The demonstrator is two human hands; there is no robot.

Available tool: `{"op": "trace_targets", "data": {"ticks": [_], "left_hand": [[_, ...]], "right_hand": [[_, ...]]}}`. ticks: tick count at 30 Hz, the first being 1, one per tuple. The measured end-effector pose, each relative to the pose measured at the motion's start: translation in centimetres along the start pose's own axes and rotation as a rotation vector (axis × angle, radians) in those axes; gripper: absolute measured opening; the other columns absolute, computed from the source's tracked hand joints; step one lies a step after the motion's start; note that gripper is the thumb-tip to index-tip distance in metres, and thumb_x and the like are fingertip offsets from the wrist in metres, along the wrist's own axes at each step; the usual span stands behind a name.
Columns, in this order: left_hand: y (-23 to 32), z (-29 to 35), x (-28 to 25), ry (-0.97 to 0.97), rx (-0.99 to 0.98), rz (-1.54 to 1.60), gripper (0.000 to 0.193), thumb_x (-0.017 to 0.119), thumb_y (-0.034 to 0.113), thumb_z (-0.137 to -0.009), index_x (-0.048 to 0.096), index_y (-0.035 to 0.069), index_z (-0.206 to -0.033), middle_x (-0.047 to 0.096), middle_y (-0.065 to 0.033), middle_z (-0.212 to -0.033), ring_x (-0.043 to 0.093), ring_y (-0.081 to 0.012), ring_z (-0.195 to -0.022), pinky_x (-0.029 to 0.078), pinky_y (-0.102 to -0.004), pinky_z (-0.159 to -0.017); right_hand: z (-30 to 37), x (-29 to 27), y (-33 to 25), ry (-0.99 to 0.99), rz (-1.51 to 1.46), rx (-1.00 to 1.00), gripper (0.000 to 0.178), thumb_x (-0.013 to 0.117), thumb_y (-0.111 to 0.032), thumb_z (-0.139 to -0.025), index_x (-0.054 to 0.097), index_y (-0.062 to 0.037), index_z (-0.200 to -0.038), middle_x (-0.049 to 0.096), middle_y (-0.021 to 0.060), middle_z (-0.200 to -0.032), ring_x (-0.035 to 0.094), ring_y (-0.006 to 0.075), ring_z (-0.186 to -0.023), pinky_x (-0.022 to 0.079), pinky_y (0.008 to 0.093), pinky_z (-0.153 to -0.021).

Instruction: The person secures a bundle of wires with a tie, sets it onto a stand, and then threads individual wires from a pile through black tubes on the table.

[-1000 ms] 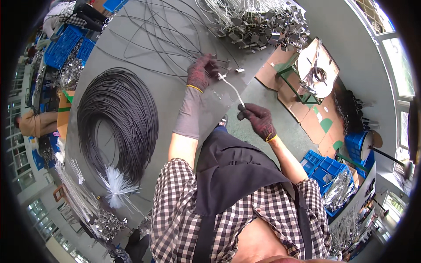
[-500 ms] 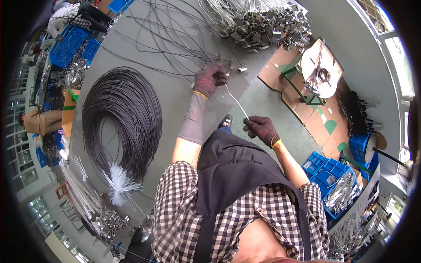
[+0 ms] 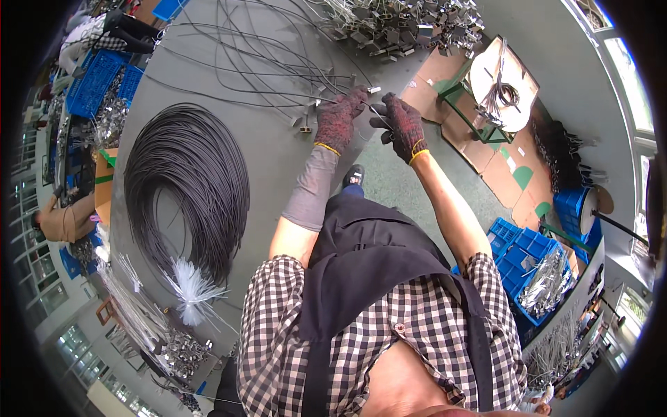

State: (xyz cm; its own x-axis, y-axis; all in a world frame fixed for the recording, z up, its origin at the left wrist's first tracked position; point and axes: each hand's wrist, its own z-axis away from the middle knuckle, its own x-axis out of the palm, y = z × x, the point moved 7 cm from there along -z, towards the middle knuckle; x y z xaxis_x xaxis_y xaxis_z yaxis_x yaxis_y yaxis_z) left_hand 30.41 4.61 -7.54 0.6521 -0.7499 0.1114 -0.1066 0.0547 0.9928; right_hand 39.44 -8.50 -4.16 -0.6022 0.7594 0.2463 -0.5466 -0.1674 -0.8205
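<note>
My gloved left hand (image 3: 338,121) is above the edge of the grey table (image 3: 278,167), its fingers closed on the end of a dark cable. Close on its right is my gloved right hand (image 3: 404,126), fingers bent and pinching a thin pale cord (image 3: 376,110) that spans the small gap between the hands. How the cord meets the cable is too small to tell. Beside my left hand, several dark cables (image 3: 229,69) with small metal end pieces (image 3: 306,129) fan out over the table. Another metal end (image 3: 374,90) lies just beyond my fingertips.
A large coil of black cable (image 3: 229,174) lies on the table at left, with a white bundle of strands (image 3: 192,292) at its near end. Metal parts (image 3: 417,24) are heaped at the far edge. On the right stand a round-topped stand (image 3: 486,76) and blue crates (image 3: 514,257).
My right hand has moved up and left to meet my left hand. The pale cord, stretched long between them before, now shows only as a short piece. My left hand has shifted slightly right.
</note>
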Motion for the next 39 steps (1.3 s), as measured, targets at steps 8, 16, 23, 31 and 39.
{"op": "trace_targets", "data": {"ticks": [8,16,23,31,39], "left_hand": [[4.2,0.8,3.7,0.052,-0.247,0.312,0.021,0.06,0.008,-0.09,0.067,-0.006,-0.105,0.07,-0.0081,-0.088,0.066,-0.0138,-0.078,0.053,-0.0273,-0.072],[1.1,0.5,-0.6,0.088,-0.359,-0.051,0.024,0.06,0.022,-0.093,0.068,0.002,-0.101,0.067,-0.0041,-0.087,0.064,-0.0161,-0.073,0.053,-0.0276,-0.071],[6.9,2.3,-12.7,0.017,-0.762,0.187,0.034,0.062,0.033,-0.088,0.063,0.009,-0.112,0.066,-0.0056,-0.092,0.065,-0.0176,-0.077,0.052,-0.0291,-0.067],[42.4,1.6,-33.0,0.481,0.636,-0.424,0.029,0.047,0.015,-0.095,0.058,-0.003,-0.115,0.064,-0.0165,-0.114,0.063,-0.0295,-0.104,0.053,-0.0401,-0.091],[31.3,-4.3,-29.9,0.342,0.183,-0.137,0.024,0.055,0.013,-0.093,0.062,0.004,-0.114,0.063,-0.0049,-0.1,0.062,-0.0169,-0.093,0.05,-0.0334,-0.089]], "right_hand": [[-2.6,1.7,0.3,-0.008,-0.185,0.117,0.046,0.049,-0.043,-0.097,0.064,0.0009,-0.103,0.07,0.0079,-0.088,0.065,0.0152,-0.072,0.044,0.0246,-0.052],[-4.1,4.5,-2.5,0.017,0.319,-0.103,0.04,0.054,-0.041,-0.094,0.065,-0.0056,-0.107,0.071,0.0092,-0.095,0.068,0.0238,-0.077,0.055,0.037,-0.07],[-5.5,3.1,-15.9,0.42,1.003,-0.913,0.043,0.062,-0.025,-0.087,0.054,-0.0093,-0.126,0.063,0.0178,-0.119,0.063,0.0339,-0.105,0.049,0.0423,-0.091],[-9.5,4.7,-19.4,0.452,1.313,-0.727,0.053,0.053,-0.024,-0.086,0.044,-0.0037,-0.133,0.05,0.0225,-0.133,0.053,0.0394,-0.12,0.045,0.0476,-0.098],[-11.6,4.2,-19.3,0.472,1.613,-0.532,0.051,0.049,-0.02,-0.086,0.04,-0.009,-0.136,0.049,0.0263,-0.132,0.053,0.0431,-0.119,0.046,0.0545,-0.093]]}}
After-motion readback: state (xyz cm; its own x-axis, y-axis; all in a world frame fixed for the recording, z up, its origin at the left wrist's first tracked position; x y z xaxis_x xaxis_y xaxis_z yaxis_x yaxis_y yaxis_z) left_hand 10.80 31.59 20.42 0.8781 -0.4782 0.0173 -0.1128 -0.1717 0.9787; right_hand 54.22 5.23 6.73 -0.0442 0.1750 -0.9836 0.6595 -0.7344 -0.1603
